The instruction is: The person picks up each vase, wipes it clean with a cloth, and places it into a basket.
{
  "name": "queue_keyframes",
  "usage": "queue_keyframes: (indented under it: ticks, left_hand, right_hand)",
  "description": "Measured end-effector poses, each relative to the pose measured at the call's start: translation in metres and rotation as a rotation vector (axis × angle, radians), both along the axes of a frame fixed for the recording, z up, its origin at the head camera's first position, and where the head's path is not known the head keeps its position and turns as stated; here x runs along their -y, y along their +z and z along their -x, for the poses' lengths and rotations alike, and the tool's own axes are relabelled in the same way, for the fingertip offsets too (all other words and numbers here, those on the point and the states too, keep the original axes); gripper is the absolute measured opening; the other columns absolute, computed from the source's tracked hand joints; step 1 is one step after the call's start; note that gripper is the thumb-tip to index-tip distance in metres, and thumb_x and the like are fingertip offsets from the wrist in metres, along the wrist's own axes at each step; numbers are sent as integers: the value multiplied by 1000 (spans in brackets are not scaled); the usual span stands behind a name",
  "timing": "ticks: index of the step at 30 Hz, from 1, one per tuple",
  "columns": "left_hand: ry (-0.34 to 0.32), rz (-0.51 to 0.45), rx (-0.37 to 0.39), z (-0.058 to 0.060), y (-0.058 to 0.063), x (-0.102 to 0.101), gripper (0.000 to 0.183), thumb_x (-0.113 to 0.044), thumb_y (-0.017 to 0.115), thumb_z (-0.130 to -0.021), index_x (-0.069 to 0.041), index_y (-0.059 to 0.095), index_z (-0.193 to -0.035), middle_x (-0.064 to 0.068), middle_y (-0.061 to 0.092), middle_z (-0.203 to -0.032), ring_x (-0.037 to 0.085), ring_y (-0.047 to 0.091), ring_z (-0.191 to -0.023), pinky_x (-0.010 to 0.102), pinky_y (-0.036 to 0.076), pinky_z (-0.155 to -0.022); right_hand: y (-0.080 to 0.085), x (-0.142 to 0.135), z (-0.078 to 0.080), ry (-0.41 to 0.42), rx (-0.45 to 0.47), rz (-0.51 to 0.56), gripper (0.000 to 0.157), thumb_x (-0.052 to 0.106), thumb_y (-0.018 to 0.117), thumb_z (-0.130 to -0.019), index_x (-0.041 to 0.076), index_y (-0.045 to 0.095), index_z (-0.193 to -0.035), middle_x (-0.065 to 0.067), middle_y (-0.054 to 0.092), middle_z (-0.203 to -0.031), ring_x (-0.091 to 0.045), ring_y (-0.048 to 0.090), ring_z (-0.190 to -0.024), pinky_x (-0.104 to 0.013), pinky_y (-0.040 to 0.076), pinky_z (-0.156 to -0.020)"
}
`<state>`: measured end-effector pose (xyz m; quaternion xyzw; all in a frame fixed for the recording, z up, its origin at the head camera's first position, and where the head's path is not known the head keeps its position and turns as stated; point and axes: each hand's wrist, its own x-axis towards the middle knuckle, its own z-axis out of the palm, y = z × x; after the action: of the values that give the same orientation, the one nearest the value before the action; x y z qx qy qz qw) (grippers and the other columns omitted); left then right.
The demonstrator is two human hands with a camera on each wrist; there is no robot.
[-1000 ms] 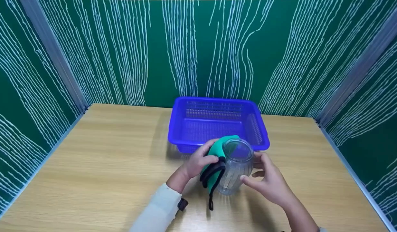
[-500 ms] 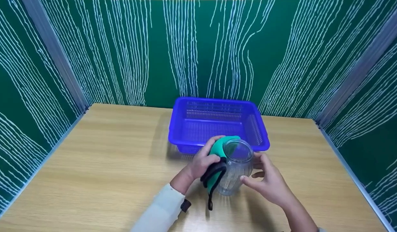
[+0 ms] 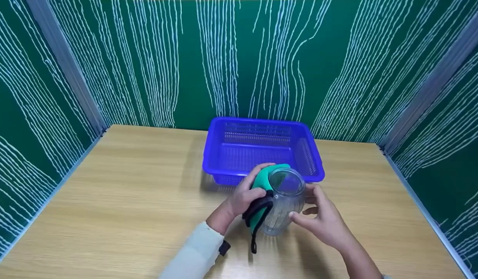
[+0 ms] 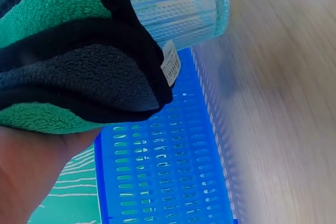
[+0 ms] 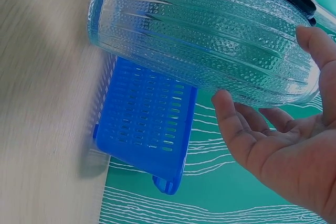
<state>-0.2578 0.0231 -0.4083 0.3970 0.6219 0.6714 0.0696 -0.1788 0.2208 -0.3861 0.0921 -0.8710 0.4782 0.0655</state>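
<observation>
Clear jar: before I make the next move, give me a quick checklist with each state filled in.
1. Left hand gripping the green cloth: ok, thumb and fingers hold it bunched.
2. Cloth beside the clear jar: ok, along its left side.
3. Right hand on the jar: ok, thumb and a fingertip meet its side.
4. Jar's base resting on the table: cannot tell.
5. Blue basket upright: ok, standing beyond the jar.
6. Jar dry inside: cannot tell through the textured wall.

Left hand (image 3: 242,198) grips green cloth (image 3: 263,177); right hand (image 3: 327,223) holds jar (image 3: 282,211) (clear).
</observation>
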Motion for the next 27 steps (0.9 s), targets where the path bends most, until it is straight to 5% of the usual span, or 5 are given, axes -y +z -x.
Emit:
queue_keyframes:
  ticks: [9, 14, 21, 27]
  left_hand:
    - [-16, 10, 48, 19, -30, -3, 63, -20, 42, -67, -18, 30, -129, 18, 44, -119, 15, 45, -97, 30, 39, -80]
    - [-60, 39, 58, 26, -35, 0, 67, -24, 47, -65, -23, 28, -129, 12, 42, -122, 16, 44, -100, 34, 38, -82]
    - [-39, 131, 70, 28, -34, 5, 66, -29, 52, -64, -31, 30, -127, 1, 43, -121, 14, 43, -101, 36, 37, -82]
    - [-55, 111, 92, 30, -39, 5, 68, -26, 53, -64, -29, 30, -128, 2, 44, -122, 16, 43, -102, 35, 38, -83]
  right_hand:
    - [0, 0, 0, -7, 8, -5, 60, 9, 73, -68, 5, 40, -119, -7, 52, -111, -19, 52, -95, -36, 48, -73]
    - [-7, -3, 3, -5, -8, 2, 61, 11, 74, -68, 6, 41, -119, -8, 53, -112, -19, 52, -95, -34, 48, -72]
    - [-27, -14, 14, 2, -11, 1, 62, 21, 75, -67, 16, 41, -119, 0, 52, -113, -14, 52, -95, -30, 48, -72]
    - [-21, -11, 10, 6, 8, 10, 61, 19, 74, -68, 14, 41, -119, 0, 52, -111, -15, 51, -96, -33, 48, -73]
